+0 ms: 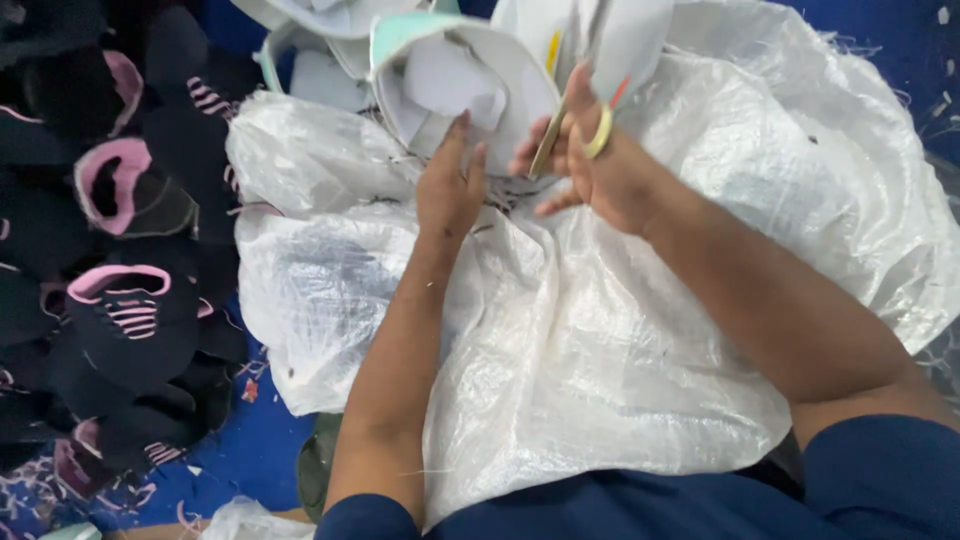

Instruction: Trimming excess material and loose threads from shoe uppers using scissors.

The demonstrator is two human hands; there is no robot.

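While the right hand (590, 165) is closed around a pair of yellow-handled scissors (572, 130), with a finger passed through the loop of the handle and the blades angled up toward the work, the left hand (450, 185) is laid flat, fingers released and extended, gripping nothing. It is pressed against the edge of a white shoe-upper piece (470, 85), apparently so that the piece is steadied just where the blades meet it; whether a thread or an edge is being trimmed cannot be told. Both hands are rested on a white woven plastic sack (560, 330) that is spread beneath them and across the lap, seemingly as a working surface and to catch trimmings. Just beyond the hands, more white and pale green upper pieces (330, 30) are heaped. Well to the left of the left hand, a pile of black uppers with pink lining (125, 300) is stacked. Under everything a blue floor (255, 450) is seen, scattered with small offcuts. Dark blue sleeves (880, 470) are visible at the near edge.
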